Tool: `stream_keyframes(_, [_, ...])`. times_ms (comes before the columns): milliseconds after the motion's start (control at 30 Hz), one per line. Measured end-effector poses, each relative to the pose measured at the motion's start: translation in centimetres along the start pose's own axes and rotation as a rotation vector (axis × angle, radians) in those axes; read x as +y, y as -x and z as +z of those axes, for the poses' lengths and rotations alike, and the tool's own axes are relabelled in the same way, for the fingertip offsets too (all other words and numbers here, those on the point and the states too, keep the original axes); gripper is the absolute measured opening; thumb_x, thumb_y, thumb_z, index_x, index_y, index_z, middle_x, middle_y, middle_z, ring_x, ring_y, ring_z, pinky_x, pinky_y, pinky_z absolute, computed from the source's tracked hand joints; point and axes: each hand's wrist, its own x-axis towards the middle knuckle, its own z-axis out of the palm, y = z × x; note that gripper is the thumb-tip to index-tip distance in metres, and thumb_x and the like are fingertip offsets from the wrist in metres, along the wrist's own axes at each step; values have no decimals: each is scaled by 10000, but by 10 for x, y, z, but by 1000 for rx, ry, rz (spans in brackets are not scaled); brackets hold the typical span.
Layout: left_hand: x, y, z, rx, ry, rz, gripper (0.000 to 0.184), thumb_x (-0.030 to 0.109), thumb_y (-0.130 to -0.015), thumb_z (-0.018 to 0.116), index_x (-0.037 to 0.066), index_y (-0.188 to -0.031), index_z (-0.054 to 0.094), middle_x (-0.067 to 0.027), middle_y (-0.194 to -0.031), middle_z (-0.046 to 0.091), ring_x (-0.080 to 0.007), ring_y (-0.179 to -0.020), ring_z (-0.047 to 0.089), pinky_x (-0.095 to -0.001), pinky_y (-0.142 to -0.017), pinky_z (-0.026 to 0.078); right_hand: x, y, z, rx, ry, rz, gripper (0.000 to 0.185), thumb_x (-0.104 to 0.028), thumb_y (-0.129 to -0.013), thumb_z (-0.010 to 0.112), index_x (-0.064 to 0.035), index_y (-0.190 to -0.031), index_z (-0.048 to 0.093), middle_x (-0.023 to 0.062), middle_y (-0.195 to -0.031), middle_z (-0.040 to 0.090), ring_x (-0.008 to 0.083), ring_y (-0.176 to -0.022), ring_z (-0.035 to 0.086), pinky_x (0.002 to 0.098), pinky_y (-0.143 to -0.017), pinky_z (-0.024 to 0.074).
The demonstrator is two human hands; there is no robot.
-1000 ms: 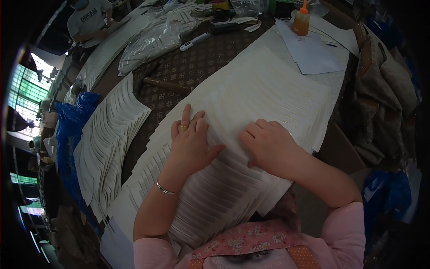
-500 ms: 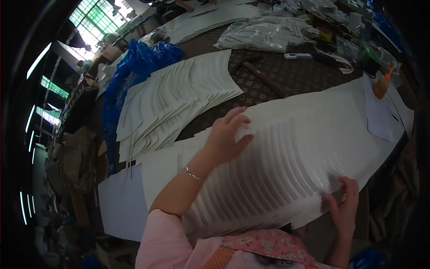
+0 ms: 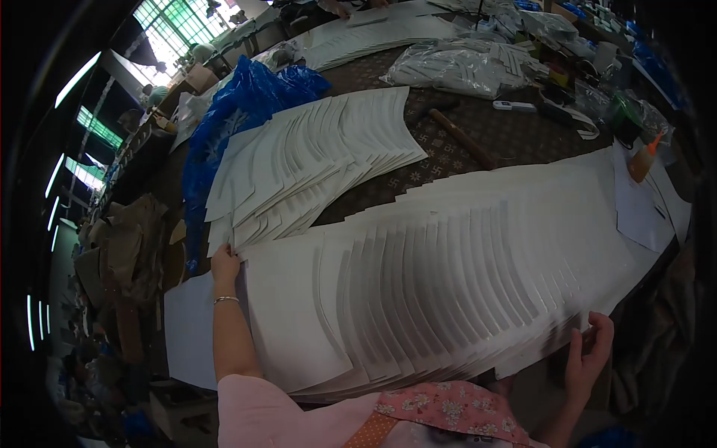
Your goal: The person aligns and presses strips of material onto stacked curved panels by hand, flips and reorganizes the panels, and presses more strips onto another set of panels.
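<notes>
My left hand (image 3: 225,263) reaches to the near-left corner of the fanned stack of white pieces (image 3: 314,157), its fingers pinched on a thin pale strip (image 3: 231,224) there. Directly in front of me lies a long row of overlapping white sheets (image 3: 448,269), their curved edges staggered and grey bands showing across the middle. By the right lower edge of this row is my right hand (image 3: 588,355), fingers apart and holding nothing that I can see. A bluish-white sheet (image 3: 190,328) lies below my left hand.
A hammer (image 3: 463,140) lies on the dark patterned table (image 3: 373,190) behind the sheets. Blue plastic (image 3: 246,104) is bunched at the left, and a clear bag of pieces (image 3: 459,67) lies farther back. An orange-tipped bottle (image 3: 642,159) stands right. Another person's hands (image 3: 358,7) show at the far end.
My left hand has left the middle of the overlapping sheets and moved left to the stack's corner. My right hand stays near the right edge, its fingers lifted slightly. The view has shifted a little.
</notes>
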Motion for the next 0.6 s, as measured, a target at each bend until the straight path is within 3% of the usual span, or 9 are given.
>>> stream_keyframes(67, [14,1,4,18,11,56,259,110,-927,607,-1,-1155,665,-151,-932,703,-272,-933,698,-399,-825,550,-9,-1,0,19,3,-15,330,-41,-840,661,0,-1150,554,78,-1079,535,163,-821,443,272,-756,394])
stream_keyframes(133, [73,21,-39,-101,570,9,209,67,-938,589,2,-1116,676,-107,-867,677,-180,-792,684,-336,-697,536,-21,2,0,-15,-47,-32,331,-45,-824,674,3,-1132,562,88,-1061,537,171,-784,468,284,-714,417])
stream_keyframes(200, [151,63,-74,-324,673,204,175,76,-991,554,30,-1082,696,-30,-869,621,-88,-713,584,-281,-628,484,-35,3,10,-72,-108,-41,340,-45,-813,687,1,-1127,568,98,-1049,543,180,-763,484,288,-692,426])
stream_keyframes(267, [204,114,-88,-632,755,694,131,57,-949,609,24,-1048,688,-59,-904,630,-153,-672,578,-298,-597,455,-56,-1,19,-220,-227,-113,368,-52,-789,719,0,-1127,582,120,-1045,563,198,-749,524,304,-675,454])
stream_keyframes(333, [270,165,-110,-740,509,1307,163,64,-926,592,52,-1064,678,-103,-945,621,-273,-741,630,-367,-665,508,-81,-3,30,-332,-324,-149,372,-53,-776,743,-8,-1120,609,133,-1042,597,220,-769,572,327,-694,490])
stream_keyframes(400, [305,212,-110,-983,440,1373,147,60,-885,662,67,-1030,686,-120,-961,636,-326,-779,633,-371,-699,521,-88,-2,34,-355,-382,-130,357,-46,-775,748,-15,-1110,629,133,-1031,618,234,-783,595,339,-709,507])
stream_keyframes(467, [332,230,-106,-1059,384,1490,134,84,-893,660,82,-1023,693,-109,-949,642,-326,-802,643,-381,-722,526,-80,-2,37,-513,-441,-366,323,-12,-788,728,-38,-1104,665,112,-976,653,256,-801,640,344,-712,530])
stream_keyframes(500, [343,233,-104,-1125,329,1585,123,108,-901,657,97,-1016,699,-97,-936,648,-326,-826,654,-391,-744,530,-76,0,33,-501,-434,-355,323,-12,-788,728,-38,-1104,665,112,-976,653,256,-801,640,344,-712,530])
stream_keyframes(600, [360,221,-101,-1135,302,1608,129,158,-900,672,108,-1014,710,-89,-884,663,-342,-811,649,-375,-728,531,-61,1,23,-490,-449,-197,283,25,-807,697,-53,-1078,692,88,-882,662,267,-767,657,331,-675,531])
